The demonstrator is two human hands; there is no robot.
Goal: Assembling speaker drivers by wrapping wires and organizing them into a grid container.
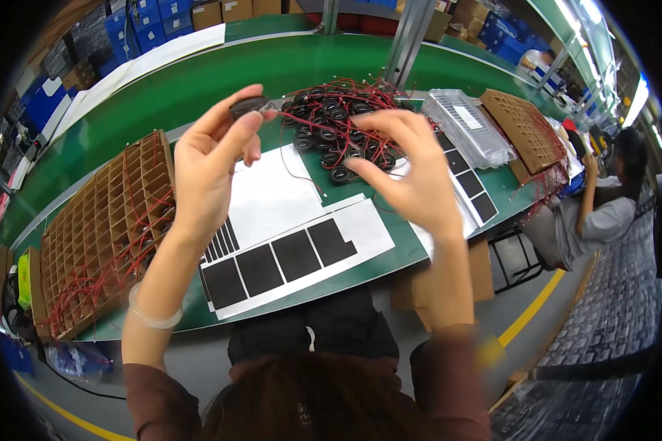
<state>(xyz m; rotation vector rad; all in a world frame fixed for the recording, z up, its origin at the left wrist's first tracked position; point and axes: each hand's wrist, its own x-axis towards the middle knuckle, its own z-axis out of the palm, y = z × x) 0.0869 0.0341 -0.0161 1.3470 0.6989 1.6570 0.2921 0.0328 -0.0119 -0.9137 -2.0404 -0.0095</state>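
Raised over the left of the bench, my left hand (207, 165) pinches a small round black part (247, 107) between thumb and fingertips; a thin red wire trails from it to the right. The part resembles a little speaker. My right hand (428, 176) has its thumb and fingers apart, just in front of a tangled pile of similar black parts with red wires (327, 134); nothing shows in its grasp. Below and between my hands lie white sheets (272, 195), one carrying a row of black squares (296, 256).
A cardboard divider tray (99, 228) with red wires stands at left. Clear plastic trays (467, 126) and another divider tray (524, 131) are at right on the green bench (346, 275). A metal post (408, 44) rises behind the pile. Another person (603, 202) sits at far right.
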